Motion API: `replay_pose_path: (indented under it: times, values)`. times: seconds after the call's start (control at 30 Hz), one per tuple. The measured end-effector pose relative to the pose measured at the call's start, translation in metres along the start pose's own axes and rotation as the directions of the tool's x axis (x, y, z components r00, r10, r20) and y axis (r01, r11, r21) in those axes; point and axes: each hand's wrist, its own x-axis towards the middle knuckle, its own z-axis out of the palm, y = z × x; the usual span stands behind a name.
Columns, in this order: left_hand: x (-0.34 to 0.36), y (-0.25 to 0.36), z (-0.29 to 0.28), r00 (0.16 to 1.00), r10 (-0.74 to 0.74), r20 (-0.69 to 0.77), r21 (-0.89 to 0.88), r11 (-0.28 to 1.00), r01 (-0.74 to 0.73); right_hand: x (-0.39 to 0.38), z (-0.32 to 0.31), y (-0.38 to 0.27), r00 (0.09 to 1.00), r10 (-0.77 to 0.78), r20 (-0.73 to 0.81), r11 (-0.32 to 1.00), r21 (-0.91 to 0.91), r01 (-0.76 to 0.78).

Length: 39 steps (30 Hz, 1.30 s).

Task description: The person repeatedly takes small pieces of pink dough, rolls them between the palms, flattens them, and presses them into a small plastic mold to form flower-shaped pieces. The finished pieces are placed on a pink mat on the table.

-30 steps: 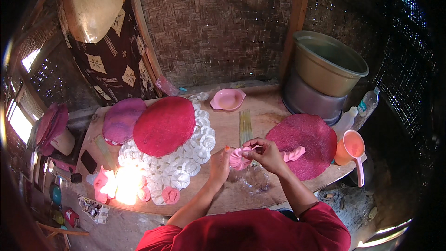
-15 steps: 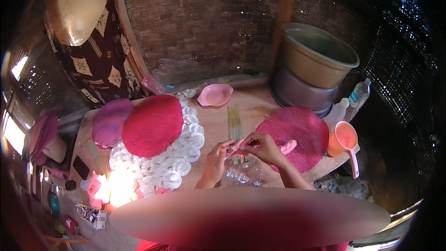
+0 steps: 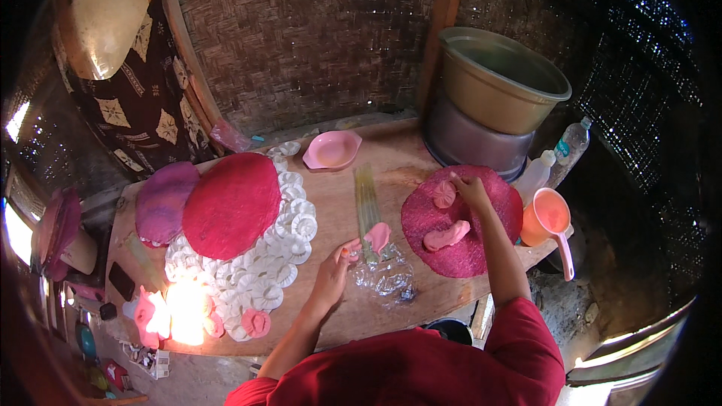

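Pink dough lump (image 3: 377,236) now sits pinched in my left hand (image 3: 336,268), while my right hand (image 3: 471,189) has split off, fingers loosely touching the round piece (image 3: 444,194) on the red mat (image 3: 489,256).

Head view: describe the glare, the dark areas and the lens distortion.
Head view: a blown-out patch of sunlight washes out the white shell-shaped pieces at the wooden table near edge; the rim falls to near black, deepest at right beyond the stacked basins; the fisheye bows the wall post; the left hand and right hand are evenly lit and fairly sharp.
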Motion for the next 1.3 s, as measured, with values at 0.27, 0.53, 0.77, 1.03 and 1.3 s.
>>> replay_pose_path:
  times: [0.27, 0.53, 0.77, 1.03, 1.3]
  values:
    - [0.000, 0.000, -0.001, 1.000, -0.007, -0.002, 0.000, 1.000, 0.007, 0.008, -0.013, 0.032, 0.981, -0.182, -0.066, 0.833, -0.540, 0.119]
    - [0.000, -0.011, 0.005, 0.999, 0.000, 0.045, -0.012, 1.000, 0.001, -0.062, -0.043, 0.026, 0.901, -0.111, 0.419, 0.774, -0.533, 0.343]
    - [0.010, 0.009, 0.044, 0.967, 0.167, 0.190, 0.253, 0.944, -0.213, -0.124, -0.034, -0.038, 0.962, -0.121, 0.245, 0.906, -0.370, 0.208]
    - [0.010, 0.037, 0.078, 0.963, 0.185, 0.195, 0.262, 0.937, -0.233, -0.196, 0.009, -0.137, 0.718, -0.541, 0.439, 0.791, -0.026, 0.612]
    - [-0.029, 0.015, 0.043, 0.993, -0.110, 0.044, 0.479, 0.875, 0.075, -0.199, 0.091, -0.096, 0.814, -0.384, 0.435, 0.874, -0.114, 0.473]
